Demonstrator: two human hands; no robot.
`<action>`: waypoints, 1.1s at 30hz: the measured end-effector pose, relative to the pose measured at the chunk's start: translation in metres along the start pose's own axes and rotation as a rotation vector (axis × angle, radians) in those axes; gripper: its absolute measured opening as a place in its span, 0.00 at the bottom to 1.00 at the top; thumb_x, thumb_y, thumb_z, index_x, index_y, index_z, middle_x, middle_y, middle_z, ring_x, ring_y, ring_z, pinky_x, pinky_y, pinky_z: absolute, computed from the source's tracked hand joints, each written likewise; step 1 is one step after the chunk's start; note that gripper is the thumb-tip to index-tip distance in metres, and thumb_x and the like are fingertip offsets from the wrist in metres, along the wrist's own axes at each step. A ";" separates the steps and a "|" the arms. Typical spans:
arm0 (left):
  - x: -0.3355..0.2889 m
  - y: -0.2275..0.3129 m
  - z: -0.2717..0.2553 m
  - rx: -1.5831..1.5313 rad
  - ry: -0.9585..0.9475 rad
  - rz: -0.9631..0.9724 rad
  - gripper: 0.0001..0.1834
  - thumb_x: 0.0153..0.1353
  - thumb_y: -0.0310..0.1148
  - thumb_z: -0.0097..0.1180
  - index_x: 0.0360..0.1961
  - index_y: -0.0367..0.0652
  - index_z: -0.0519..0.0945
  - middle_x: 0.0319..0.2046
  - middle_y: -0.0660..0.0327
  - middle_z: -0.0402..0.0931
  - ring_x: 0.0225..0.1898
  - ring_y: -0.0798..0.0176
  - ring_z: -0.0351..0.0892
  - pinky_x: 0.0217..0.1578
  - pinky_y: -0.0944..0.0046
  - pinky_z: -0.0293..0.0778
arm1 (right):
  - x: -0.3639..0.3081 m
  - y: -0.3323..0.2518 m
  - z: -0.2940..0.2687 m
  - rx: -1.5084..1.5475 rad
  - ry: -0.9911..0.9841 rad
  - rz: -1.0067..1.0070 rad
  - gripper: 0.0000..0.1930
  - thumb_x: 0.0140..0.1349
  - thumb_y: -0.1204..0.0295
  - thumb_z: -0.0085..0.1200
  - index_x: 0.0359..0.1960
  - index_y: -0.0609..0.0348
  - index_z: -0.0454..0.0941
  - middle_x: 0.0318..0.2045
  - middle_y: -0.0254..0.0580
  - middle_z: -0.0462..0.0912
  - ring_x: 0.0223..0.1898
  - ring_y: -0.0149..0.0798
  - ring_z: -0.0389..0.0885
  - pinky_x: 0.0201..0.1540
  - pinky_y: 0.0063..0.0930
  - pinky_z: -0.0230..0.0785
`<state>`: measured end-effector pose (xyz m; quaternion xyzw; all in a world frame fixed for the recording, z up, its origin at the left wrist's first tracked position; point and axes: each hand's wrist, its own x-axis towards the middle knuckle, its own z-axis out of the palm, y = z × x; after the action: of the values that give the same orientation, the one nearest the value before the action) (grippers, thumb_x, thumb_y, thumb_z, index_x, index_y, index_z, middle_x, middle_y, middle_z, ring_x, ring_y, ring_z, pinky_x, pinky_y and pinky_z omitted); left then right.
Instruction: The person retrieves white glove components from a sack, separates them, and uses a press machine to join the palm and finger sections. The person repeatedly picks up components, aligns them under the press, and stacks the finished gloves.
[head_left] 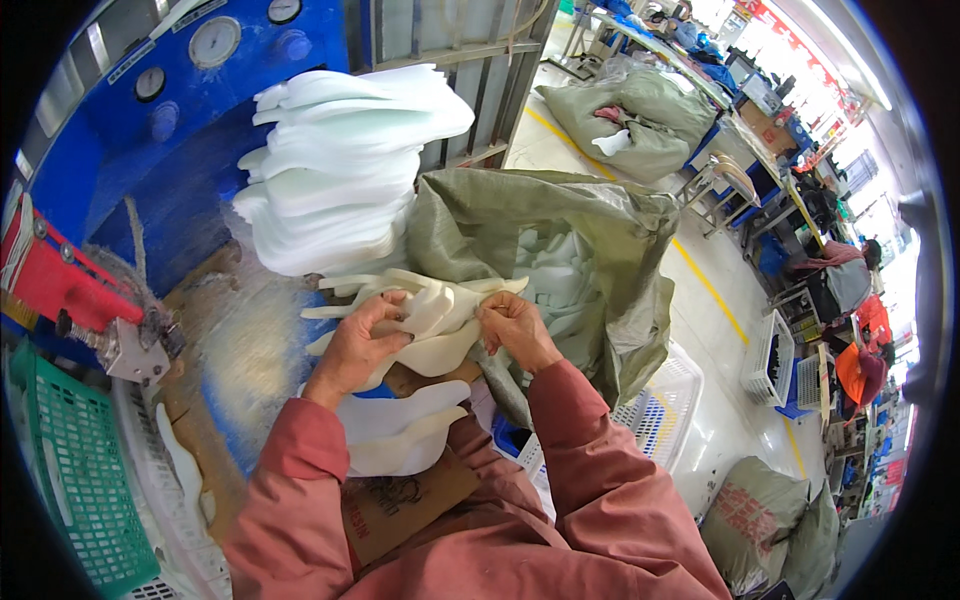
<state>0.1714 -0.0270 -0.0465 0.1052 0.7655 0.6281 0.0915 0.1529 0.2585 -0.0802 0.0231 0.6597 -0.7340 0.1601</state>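
Note:
In front of me my left hand [362, 345] is closed on a curved cream foam pad [428, 308], thumb and fingers gripping its near side. My right hand [515, 328] pinches the pale tip at the pad's right end. More cream foam pads [440, 355] lie loosely stacked under and behind both hands. Two or so paler curved pads [405, 425] rest nearer to me, above a brown cardboard piece [410, 510] on my lap. Just beyond the hands, a tall stack of white foam pads [345, 160] rises on the left.
An open olive woven sack [640, 235] with pale foam pieces [560, 270] inside stands right of my hands, beside a white plastic basket [675, 395]. At left are a blue machine with gauges [215, 42], a red machine arm [75, 275] and a green crate [80, 470].

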 end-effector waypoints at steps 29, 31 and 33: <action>-0.186 0.042 -0.060 -0.508 0.671 0.014 0.22 0.69 0.23 0.58 0.63 0.32 0.76 0.50 0.53 0.84 0.50 0.61 0.84 0.54 0.62 0.79 | -0.130 0.027 0.113 -1.173 -0.556 -0.832 0.17 0.62 0.72 0.54 0.52 0.60 0.78 0.41 0.44 0.75 0.46 0.49 0.78 0.47 0.43 0.73; -0.203 0.036 -0.058 -0.547 0.704 0.027 0.21 0.70 0.24 0.58 0.63 0.32 0.76 0.50 0.53 0.84 0.49 0.61 0.85 0.53 0.62 0.80 | -0.134 0.012 0.109 -1.122 -0.552 -0.810 0.17 0.61 0.72 0.54 0.52 0.58 0.79 0.42 0.43 0.76 0.45 0.49 0.78 0.46 0.43 0.74; -0.217 0.033 -0.057 -0.597 0.737 0.039 0.20 0.70 0.26 0.59 0.62 0.34 0.77 0.49 0.52 0.85 0.47 0.62 0.86 0.51 0.61 0.82 | -0.131 -0.010 0.102 -1.093 -0.468 -0.827 0.18 0.59 0.74 0.56 0.52 0.56 0.81 0.44 0.43 0.79 0.42 0.50 0.81 0.44 0.44 0.76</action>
<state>0.3662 -0.1343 -0.0016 -0.1415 0.5311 0.8176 -0.1719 0.2927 0.1861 -0.0254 -0.4694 0.8355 -0.2855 -0.0051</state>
